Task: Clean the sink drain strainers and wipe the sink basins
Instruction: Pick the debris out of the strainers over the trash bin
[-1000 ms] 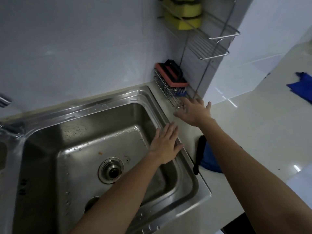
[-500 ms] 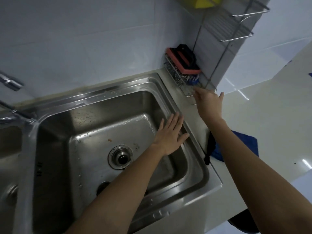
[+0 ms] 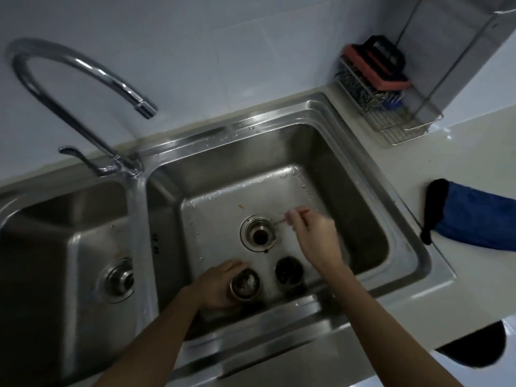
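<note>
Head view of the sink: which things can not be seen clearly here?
- Thin item pinched by the right hand: motion-blurred, cannot be identified.
- Contents of the strainer held by the left hand: too dim.
- Left basin: cut off by the frame edge.
- Blue cloth: cut off at the right edge.

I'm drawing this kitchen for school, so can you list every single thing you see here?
Sink basins: two, steel, side by side.
Faucet: one, chrome, behind the divider.
Drain opening: one, uncovered, right basin floor.
Drain: one, left basin floor.
Strainer cups: two, dark, right basin's near side.
Wire rack: one, silver, back right counter.
Scrub brush: one, red and black, on the rack.
Cloth: one, blue and black, right counter.
Left hand: holds one strainer cup.
Right hand: beside the drain opening, pinching something thin, blurred.
</note>
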The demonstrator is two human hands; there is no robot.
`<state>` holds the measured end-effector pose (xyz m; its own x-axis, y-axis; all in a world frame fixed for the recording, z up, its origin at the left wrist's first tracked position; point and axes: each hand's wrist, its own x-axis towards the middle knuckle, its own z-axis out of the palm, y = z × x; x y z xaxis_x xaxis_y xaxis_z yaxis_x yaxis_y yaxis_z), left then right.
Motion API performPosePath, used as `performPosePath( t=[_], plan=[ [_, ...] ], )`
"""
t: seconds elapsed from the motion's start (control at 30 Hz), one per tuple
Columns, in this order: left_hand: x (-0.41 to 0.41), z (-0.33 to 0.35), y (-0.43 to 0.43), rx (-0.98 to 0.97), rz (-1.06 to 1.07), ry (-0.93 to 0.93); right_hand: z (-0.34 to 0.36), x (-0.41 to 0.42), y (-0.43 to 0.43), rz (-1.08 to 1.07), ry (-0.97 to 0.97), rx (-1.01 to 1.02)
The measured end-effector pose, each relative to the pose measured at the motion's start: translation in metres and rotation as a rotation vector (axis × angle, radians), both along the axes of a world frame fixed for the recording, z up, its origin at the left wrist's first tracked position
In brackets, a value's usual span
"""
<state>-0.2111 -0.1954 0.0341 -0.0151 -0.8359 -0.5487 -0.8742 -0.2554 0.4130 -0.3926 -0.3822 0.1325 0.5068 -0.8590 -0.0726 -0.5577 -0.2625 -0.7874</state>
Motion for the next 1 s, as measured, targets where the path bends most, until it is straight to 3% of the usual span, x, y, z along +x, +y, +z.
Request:
performPosePath(
  t=[0.07, 0.13, 0.3, 0.47, 0.57, 0.7, 0.87, 1.0],
  plan=[
    [-0.008, -0.007, -0.004, 0.012, -0.026, -0.048, -0.014, 0.004, 0.016, 0.112, 0.284, 0.066],
    [-0.015, -0.013, -0.011, 0.022, -0.044, -0.076, -0.02, 0.005, 0.027, 0.188, 0.444, 0.1],
    [-0.026, -0.024, -0.015, 0.018, 0.037, -0.035, -0.019, 0.0, 0.05, 0.235, 0.488, 0.127],
    [-0.025, 0.008, -0.027, -0.116, 0.288, 0.115, 0.01, -0.006, 0.053, 0.001, 0.179, 0.195],
    [-0.033, 0.036, -0.039, -0.209, 0.362, 0.199, 0.023, -0.017, 0.049, 0.067, 0.115, 0.224],
    [-0.042, 0.086, -0.066, -0.392, 0.243, 0.256, 0.053, -0.038, 0.046, 0.093, 0.104, 0.162],
    [-0.079, 0.132, -0.107, -0.664, 0.234, 0.413, 0.11, -0.091, 0.035, -0.191, -0.153, 0.029],
    [-0.126, 0.164, -0.141, -0.896, 0.03, 0.402, 0.155, -0.153, 0.031, -0.296, -0.274, -0.043]
  ],
)
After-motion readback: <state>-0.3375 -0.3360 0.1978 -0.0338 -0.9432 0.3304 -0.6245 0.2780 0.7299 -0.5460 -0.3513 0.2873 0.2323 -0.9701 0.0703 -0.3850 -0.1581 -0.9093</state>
